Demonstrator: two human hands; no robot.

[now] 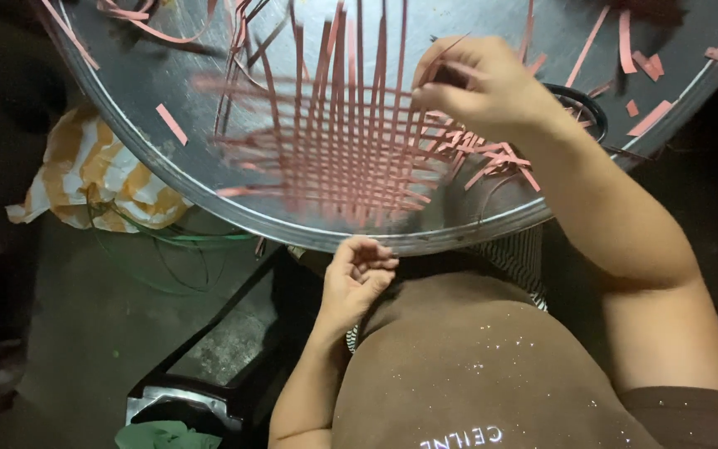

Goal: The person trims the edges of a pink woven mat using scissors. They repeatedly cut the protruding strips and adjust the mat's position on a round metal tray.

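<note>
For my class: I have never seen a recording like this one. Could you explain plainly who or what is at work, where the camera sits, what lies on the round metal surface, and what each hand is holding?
No machine is at work here: a person uses two bare hands. The single camera is worn on the person's head and looks down, so the arms reach up into the picture from below. A large round grey metal tray fills the top. On it lies a half-woven mat of thin pink strips, crossed over and under, with loose pink offcuts scattered around. The right hand pinches strips at the mat's edge. The left hand is curled at the tray's near rim; whether it holds anything cannot be told. Beside the tray lies an orange-and-white cloth.
</note>
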